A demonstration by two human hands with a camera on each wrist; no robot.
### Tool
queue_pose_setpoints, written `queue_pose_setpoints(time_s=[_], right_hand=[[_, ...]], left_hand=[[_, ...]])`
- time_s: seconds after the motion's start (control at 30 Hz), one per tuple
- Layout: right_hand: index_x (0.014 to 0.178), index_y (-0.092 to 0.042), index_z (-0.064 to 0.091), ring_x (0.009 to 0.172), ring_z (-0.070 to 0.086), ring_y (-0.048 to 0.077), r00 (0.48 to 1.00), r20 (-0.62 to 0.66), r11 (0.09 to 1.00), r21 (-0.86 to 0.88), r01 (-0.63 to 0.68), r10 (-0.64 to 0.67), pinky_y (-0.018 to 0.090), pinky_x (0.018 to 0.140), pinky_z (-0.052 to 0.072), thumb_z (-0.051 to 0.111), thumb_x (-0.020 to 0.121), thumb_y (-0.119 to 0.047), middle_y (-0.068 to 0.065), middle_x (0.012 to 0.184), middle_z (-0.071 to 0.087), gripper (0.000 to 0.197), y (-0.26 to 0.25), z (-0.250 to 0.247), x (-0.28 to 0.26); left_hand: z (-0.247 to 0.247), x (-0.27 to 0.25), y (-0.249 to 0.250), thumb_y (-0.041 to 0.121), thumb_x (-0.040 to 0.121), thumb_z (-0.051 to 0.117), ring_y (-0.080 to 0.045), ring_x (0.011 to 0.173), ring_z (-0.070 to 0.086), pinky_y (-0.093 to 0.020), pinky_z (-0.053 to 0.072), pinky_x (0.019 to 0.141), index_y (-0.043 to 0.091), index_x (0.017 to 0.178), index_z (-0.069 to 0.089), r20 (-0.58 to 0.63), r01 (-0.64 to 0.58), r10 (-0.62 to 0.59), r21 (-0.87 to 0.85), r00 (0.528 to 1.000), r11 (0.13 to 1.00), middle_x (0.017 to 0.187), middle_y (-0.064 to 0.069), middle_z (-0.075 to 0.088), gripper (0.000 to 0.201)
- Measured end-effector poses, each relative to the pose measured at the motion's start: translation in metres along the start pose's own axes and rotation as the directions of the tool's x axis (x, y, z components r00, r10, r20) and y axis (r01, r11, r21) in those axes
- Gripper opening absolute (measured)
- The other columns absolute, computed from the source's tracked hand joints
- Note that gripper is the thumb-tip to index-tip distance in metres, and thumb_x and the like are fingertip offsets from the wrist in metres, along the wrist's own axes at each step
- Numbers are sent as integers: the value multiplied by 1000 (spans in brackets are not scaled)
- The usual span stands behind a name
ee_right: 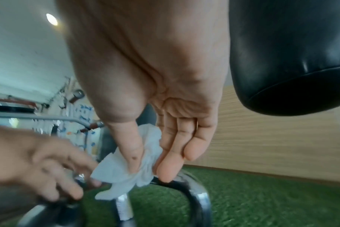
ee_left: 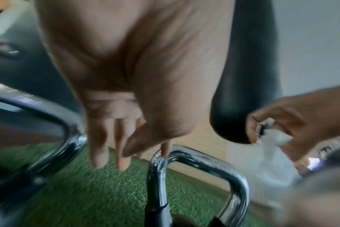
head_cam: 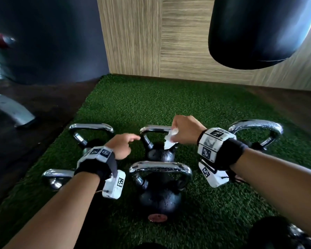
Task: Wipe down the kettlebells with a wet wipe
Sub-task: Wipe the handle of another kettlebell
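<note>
daylight is thrown from the upper right, streaking glare down the punching bag (head_cam: 257, 31). bright highlights are carried on the chrome handle (head_cam: 155, 129) beside the right hand (head_cam: 186, 129). the far left is left dim. edges are bowed by wide-angle distortion, and both wrist views are smeared by motion blur.
</note>
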State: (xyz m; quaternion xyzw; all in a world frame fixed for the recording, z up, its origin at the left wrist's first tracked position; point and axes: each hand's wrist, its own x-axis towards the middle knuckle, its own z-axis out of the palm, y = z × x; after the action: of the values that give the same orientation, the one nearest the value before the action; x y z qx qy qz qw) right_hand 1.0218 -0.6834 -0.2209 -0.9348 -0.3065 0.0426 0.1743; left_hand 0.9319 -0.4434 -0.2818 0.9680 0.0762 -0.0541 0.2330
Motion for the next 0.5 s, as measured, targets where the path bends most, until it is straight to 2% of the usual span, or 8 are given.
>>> queue_pose_setpoints(time_s=[0.07,0.1,0.17,0.23,0.27,0.33,0.4,0.5], right_hand=[[96,-20,61,81,60,9,996,32,996,45,76,-78,22,60,48,77,79,-17,1,101,64,24,-16,1,-20],[95,-19,66,83,62,10,993,39,992,56,113,-116,20,62,48,78,79,-16,1,103,67,20,-24,1,-29],[94,-20,74,87,66,12,984,41,983,69,168,-171,15,63,44,75,80,-15,-1,105,69,14,-36,1,-46],[89,-24,78,88,61,8,976,33,976,47,213,-215,5,62,34,71,85,-15,-5,105,68,12,-44,4,-62],[91,-23,78,92,58,7,972,31,973,35,230,-231,1,62,31,68,87,-14,-6,106,67,14,-48,6,-68],[99,-21,76,99,61,10,964,7,964,25,264,-264,7,72,39,69,87,-12,-3,109,70,16,-53,10,-77],[101,-19,73,99,65,16,964,-17,964,17,266,-266,23,84,49,74,83,-13,0,105,72,19,-55,11,-81],[96,-15,77,99,63,14,965,-35,966,-6,260,-260,20,86,45,78,81,-12,0,106,69,15,-52,14,-83]], left_hand=[[19,-20,-19,-16,86,49,-18,116,65,-14,49,67,30,138,57,135,69,-48,-153,990,986,141,-3,60,70],[29,-31,-25,-19,82,55,-20,116,66,-18,51,70,31,135,58,216,108,-59,-219,975,970,138,-2,62,72],[50,-51,-30,-9,73,78,-20,122,63,-30,54,98,34,128,58,308,148,-51,-301,950,942,133,3,64,72],[69,-67,-28,41,60,95,-13,127,58,-37,43,114,38,129,59,342,143,-46,-263,939,954,135,11,63,78],[79,-72,-24,68,48,90,-9,127,56,-34,40,116,40,132,58,340,140,-58,-222,939,965,136,15,62,94],[97,-75,-17,92,33,74,-6,128,53,-30,37,116,42,137,54,314,161,-95,-194,945,968,137,19,58,117],[112,-75,-12,96,33,69,-5,127,52,-27,37,114,44,137,53,272,167,-104,-216,957,962,136,20,58,118],[121,-73,-9,97,33,69,-4,125,55,-28,39,114,45,131,58,241,152,-88,-262,966,953,131,23,62,111]])
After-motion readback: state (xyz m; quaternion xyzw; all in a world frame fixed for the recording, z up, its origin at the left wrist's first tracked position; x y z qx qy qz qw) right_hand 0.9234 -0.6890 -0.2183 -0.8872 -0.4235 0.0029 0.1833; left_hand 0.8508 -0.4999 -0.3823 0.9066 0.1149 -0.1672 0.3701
